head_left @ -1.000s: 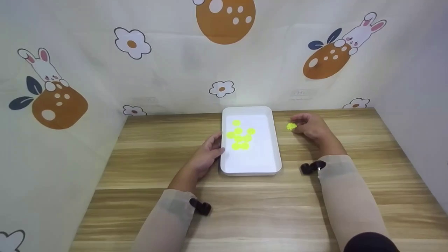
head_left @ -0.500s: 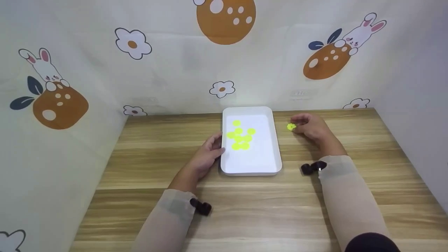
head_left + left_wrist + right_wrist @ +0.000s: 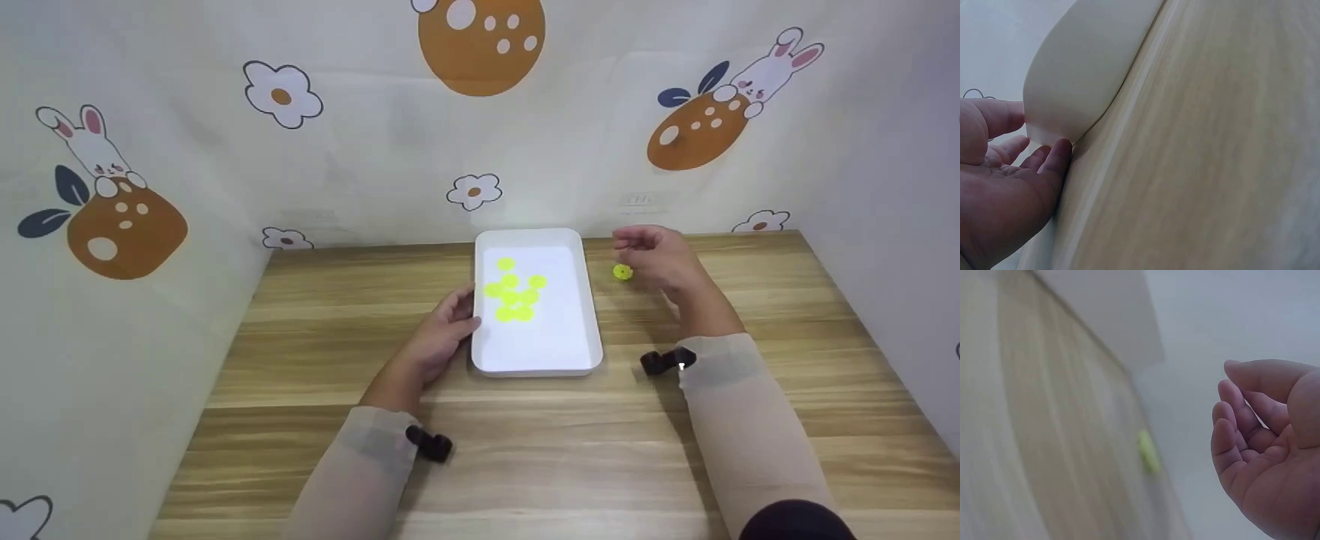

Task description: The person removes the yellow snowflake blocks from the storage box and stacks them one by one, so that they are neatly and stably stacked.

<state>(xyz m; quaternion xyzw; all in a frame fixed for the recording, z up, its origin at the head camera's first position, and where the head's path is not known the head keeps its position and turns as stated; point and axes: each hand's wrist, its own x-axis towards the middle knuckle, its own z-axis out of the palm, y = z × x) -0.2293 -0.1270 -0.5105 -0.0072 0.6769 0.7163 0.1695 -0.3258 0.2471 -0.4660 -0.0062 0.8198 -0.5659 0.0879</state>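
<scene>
My left hand (image 3: 442,334) rests at the left side of a white tray (image 3: 536,360). In the left wrist view, the thumb and fingertips touch the tray's outer wall (image 3: 1078,73), not curled round it. Inside the tray lie several flat yellow discs (image 3: 510,298), some overlapping. Another small yellow disc (image 3: 622,272), with a notched edge, lies on the table to the right of the tray. My right hand (image 3: 660,259) hovers just above and beyond it, fingers loosely bent and holding nothing. In the right wrist view this disc (image 3: 1148,453) is blurred, apart from the fingers.
The wood-grain table (image 3: 540,457) ends at a printed cloth backdrop (image 3: 375,150) right behind the tray. Side walls (image 3: 892,187) stand left and right. Each wrist wears a black camera mount (image 3: 430,442). A dark round object (image 3: 796,521) shows at the bottom right.
My right hand has let go of the yellow disc and lifted slightly up and away toward the back. The disc now lies on the table. The left hand and tray have not moved.
</scene>
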